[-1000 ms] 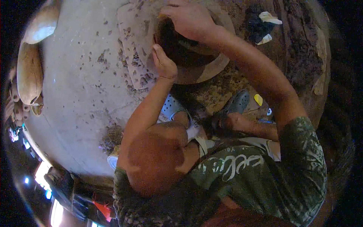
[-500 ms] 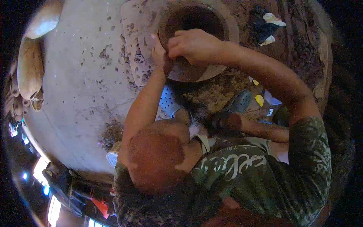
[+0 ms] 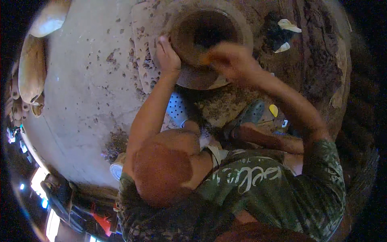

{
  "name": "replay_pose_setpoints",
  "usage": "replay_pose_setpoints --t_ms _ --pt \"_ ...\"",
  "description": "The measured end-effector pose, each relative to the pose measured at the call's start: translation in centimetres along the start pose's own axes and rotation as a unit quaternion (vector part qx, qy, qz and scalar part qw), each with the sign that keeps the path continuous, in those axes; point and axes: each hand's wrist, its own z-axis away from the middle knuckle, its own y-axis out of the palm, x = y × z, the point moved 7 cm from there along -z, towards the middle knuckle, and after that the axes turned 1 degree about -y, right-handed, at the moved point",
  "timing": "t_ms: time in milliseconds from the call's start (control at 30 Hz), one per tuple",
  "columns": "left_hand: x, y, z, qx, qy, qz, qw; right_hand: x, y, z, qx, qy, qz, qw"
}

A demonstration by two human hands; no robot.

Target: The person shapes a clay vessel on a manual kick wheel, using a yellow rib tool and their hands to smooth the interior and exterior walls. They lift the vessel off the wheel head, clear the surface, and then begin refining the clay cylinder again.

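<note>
A large, round, wide-mouthed clay pot (image 3: 196, 77) stands in front of me, its inside dark. My left hand (image 3: 168, 58) lies along the left outer side of the pot, fingers stretched upward. Over the near right part of the mouth is my right hand (image 3: 234, 60), smeared by motion, with its fingers bent round a small orange-yellow piece (image 3: 207, 59). That piece is at the near inner wall of the pot; its kind is too blurred to make out.
Blue perforated clogs (image 3: 176, 109) are on my feet just below the pot. Dark clay lumps with pale scraps (image 3: 288, 26) lie at the right. A yellow disc (image 3: 273, 110) is near my right foot. Long tan vessels (image 3: 32, 70) line the left edge.
My right hand has moved right and slightly nearer, away from the left hand, and the orange-yellow piece now shows. My left hand stays at the pot's left side.
</note>
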Motion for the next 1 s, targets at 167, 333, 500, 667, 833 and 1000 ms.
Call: replay_pose_setpoints --t_ms 167,333,500,667,833,1000 --pt "-1.1 1.3 4.0 -0.059 -0.084 -0.038 0.994 -1.2 -2.1 -7.9 -0.238 -0.067 0.177 0.952" --pt "0.9 1.9 2.2 -0.024 0.056 -0.002 0.998 -1.2 0.1 -9.5 -0.285 -0.127 0.176 0.934" --pt "2.8 1.7 0.1 0.024 0.074 0.086 0.993 -1.4 2.1 -9.2 -0.199 -0.19 0.114 0.955" --pt "0.2 1.6 -0.7 0.044 -0.004 0.141 0.989 -2.1 3.1 -8.6 -0.087 -0.223 0.039 0.97" --pt "0.0 2.2 -3.2 0.13 -0.053 0.21 0.968 -3.4 4.2 -7.9 0.056 -0.206 0.02 0.977" --pt "2.2 -0.5 -7.2 0.049 0.05 0.003 0.998 -2.3 2.8 -6.2 0.213 -0.204 0.089 0.951"
